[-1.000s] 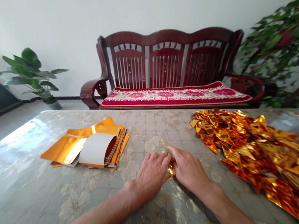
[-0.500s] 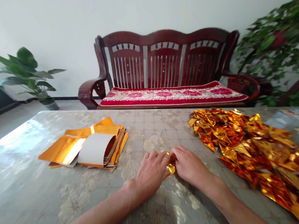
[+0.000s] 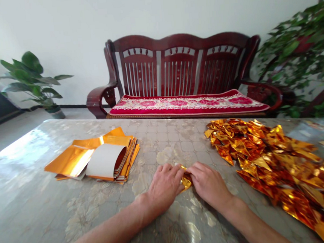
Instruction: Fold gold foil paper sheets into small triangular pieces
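Note:
A small piece of shiny gold foil paper (image 3: 186,181) lies on the table between my hands, partly hidden by the fingers. My left hand (image 3: 167,185) presses over its left side, fingers bent and held together. My right hand (image 3: 208,180) pinches the right edge of the foil paper with curled fingers. To the left lies a stack of gold foil sheets (image 3: 66,162), with a bent bundle showing its pale backing (image 3: 104,159) on top. On the right spreads a large heap of folded gold foil pieces (image 3: 267,161).
The table (image 3: 108,220) has a glossy, flower-patterned cover. A clear plastic bag (image 3: 316,129) rests beyond the heap at the right. Behind the table stands a dark red wooden bench (image 3: 177,71) with a red and white cushion (image 3: 188,103). Potted plants (image 3: 31,76) flank it.
My right hand has shifted slightly right and turned, and more of the foil paper's flat surface shows. My left hand stays almost in place over it.

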Available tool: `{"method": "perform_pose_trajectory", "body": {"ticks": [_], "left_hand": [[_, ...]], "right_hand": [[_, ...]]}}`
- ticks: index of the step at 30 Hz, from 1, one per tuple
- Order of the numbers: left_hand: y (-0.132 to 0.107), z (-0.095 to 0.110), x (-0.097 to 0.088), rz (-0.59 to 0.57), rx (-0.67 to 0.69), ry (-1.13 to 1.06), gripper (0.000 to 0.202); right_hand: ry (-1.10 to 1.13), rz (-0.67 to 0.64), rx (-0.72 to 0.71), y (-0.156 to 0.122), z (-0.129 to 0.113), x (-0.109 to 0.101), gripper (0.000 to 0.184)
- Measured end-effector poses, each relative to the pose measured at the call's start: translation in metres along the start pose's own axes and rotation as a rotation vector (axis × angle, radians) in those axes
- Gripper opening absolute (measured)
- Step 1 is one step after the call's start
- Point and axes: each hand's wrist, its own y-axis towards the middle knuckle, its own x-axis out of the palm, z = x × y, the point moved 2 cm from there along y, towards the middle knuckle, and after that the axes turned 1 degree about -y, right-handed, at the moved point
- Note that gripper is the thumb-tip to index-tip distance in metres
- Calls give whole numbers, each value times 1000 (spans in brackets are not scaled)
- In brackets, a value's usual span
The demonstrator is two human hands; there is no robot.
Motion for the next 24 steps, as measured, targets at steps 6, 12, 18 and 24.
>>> {"method": "perform_pose_trajectory", "body": {"ticks": [6, 12, 18, 24], "left_hand": [[0, 0, -1, 1, -21, -12, 34], [1, 0, 1, 1, -24, -17, 32], [1, 0, 2, -5, -26, -15, 35], [2, 0, 4, -10, -21, -9, 37]], "right_hand": [[-23, 110, -78, -6, -4, 4, 23], [-88, 149, -159, -8, -7, 4, 18], [-89, 139, -185, -7, -7, 6, 18], [-94, 148, -184, -7, -7, 6, 19]]}}
